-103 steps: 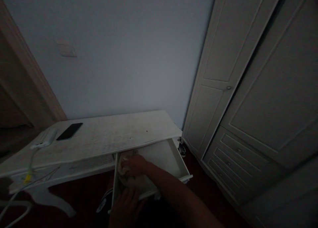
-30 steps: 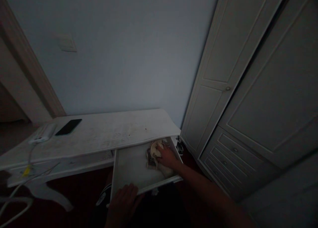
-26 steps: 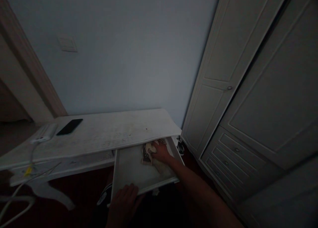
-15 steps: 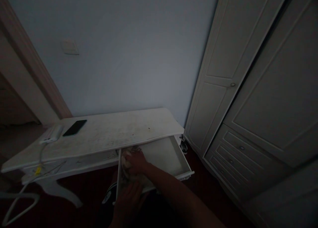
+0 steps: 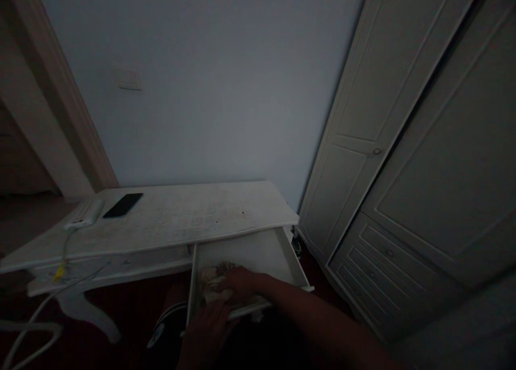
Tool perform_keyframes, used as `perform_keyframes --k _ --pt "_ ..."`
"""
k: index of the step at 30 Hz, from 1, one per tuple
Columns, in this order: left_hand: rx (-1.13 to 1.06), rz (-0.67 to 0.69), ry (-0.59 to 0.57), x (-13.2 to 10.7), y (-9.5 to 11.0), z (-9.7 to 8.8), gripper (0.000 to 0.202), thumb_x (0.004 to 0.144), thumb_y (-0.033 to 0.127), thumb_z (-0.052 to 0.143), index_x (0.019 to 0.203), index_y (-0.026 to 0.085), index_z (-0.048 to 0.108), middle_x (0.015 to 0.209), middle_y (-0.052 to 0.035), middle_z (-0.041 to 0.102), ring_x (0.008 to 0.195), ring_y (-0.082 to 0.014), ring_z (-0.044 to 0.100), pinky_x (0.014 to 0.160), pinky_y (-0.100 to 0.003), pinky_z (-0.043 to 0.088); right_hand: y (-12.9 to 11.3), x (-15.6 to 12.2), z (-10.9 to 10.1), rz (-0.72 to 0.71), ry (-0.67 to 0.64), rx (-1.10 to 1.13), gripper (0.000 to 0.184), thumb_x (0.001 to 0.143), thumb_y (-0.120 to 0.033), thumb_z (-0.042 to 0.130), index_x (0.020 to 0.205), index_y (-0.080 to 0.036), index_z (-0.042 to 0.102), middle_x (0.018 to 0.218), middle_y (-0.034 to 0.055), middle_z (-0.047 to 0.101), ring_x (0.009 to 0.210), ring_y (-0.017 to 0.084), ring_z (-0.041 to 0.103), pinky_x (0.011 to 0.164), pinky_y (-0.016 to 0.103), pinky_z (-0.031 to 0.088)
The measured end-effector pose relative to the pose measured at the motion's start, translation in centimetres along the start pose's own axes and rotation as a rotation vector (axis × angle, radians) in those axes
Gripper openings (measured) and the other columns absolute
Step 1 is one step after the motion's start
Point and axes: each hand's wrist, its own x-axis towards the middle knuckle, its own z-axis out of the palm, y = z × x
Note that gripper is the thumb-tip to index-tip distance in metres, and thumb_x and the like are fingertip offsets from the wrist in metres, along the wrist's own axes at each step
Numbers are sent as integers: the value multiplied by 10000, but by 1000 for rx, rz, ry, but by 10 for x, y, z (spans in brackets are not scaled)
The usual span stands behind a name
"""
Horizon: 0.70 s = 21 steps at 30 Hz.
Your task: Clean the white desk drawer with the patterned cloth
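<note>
A white drawer [image 5: 258,252] is pulled out from the right part of a white table [image 5: 173,209]. In its left side lies a crumpled pale cloth [image 5: 210,277]. Inside the drawer, my right hand [image 5: 242,284] presses down with curled fingers wrapped on the cloth's right part. My left hand [image 5: 212,316] lies over the drawer's front edge, just in front of the cloth, its fingers stretched inward. Dim light blurs the fingertips, and part of the cloth is hidden under both hands.
A dark phone [image 5: 123,205] and a white power strip [image 5: 84,214] lie at the table's left end. A white cable [image 5: 40,308] hangs there, with a yellow tag [image 5: 59,271]. On the right stands a tall wardrobe [image 5: 355,160]. A light switch [image 5: 128,79] is on the wall.
My right hand has shifted right and toward me within the drawer, and more of the pale cloth shows at its left. My left hand stays at the front edge. The view has tilted slightly.
</note>
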Motion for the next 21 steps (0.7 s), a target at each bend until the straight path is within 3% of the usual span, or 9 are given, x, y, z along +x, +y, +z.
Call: perform_keyframes --k 4,7,10,13,16,21 --pt "0 5 -8 2 1 -3 386 1095 346 378 979 256 735 932 -15 787 834 -205 712 764 -350 453 18 -29 -8 131 -75 -37 505 811 -366 774 1308 -343 686 1302 101 700 1222 357 645 1017 538 468" --pt "11 -27 15 1 4 -1 454 1106 353 333 921 253 735 912 -24 786 840 -214 709 802 -370 447 36 -62 -9 289 -38 -22 589 763 -405 804 1333 -348 667 1433 134 613 1312 415 574 1061 646 399" --pt "11 -43 39 -1 5 1 498 1112 378 308 891 253 736 915 -27 789 847 -220 708 813 -377 447 53 -95 -5 488 121 48 792 697 -422 848 1436 -301 590 1591 173 458 1452 439 424 1134 608 350" --pt "14 -35 42 -2 6 3 474 1110 372 327 909 255 740 933 -23 793 871 -215 711 824 -371 451 66 -111 -1 696 262 99 831 796 -417 767 1546 -220 466 1619 204 410 1472 390 411 1168 507 345" --pt "14 -55 35 -4 7 6 443 1100 344 351 904 259 739 929 -22 789 879 -215 706 825 -371 455 71 -101 -3 830 352 97 745 903 -397 649 1566 -148 417 1580 248 436 1438 377 451 1141 486 376" --pt "12 -65 45 -6 8 8 426 1096 337 347 927 258 731 945 -25 794 883 -231 706 829 -390 468 68 -44 -20 959 489 107 628 945 -455 589 1499 -177 491 1526 228 507 1408 375 475 1089 509 416"
